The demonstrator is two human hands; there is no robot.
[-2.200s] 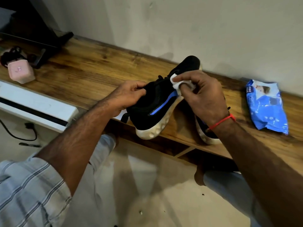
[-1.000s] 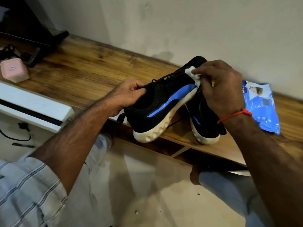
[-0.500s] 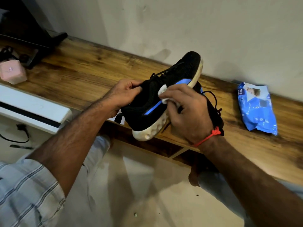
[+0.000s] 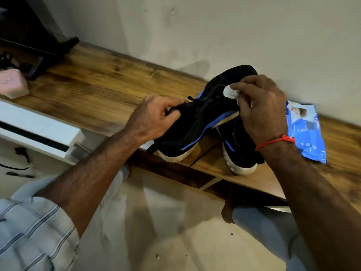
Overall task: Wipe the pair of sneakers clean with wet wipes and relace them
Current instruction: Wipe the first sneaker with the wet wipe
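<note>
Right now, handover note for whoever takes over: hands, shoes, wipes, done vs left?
Left hand grips the held sneaker at its collar.
Right hand pinches a wipe against that sneaker near the toe.
Second sneaker stands on the shelf, wipe pack beside it.
Done: cannot tell how much is clean.
Left: finish wiping both, then relace.

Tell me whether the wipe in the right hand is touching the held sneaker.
Touching. The head view shows the white wipe, pinched in the right hand, pressed against the held sneaker near its toe.
</note>
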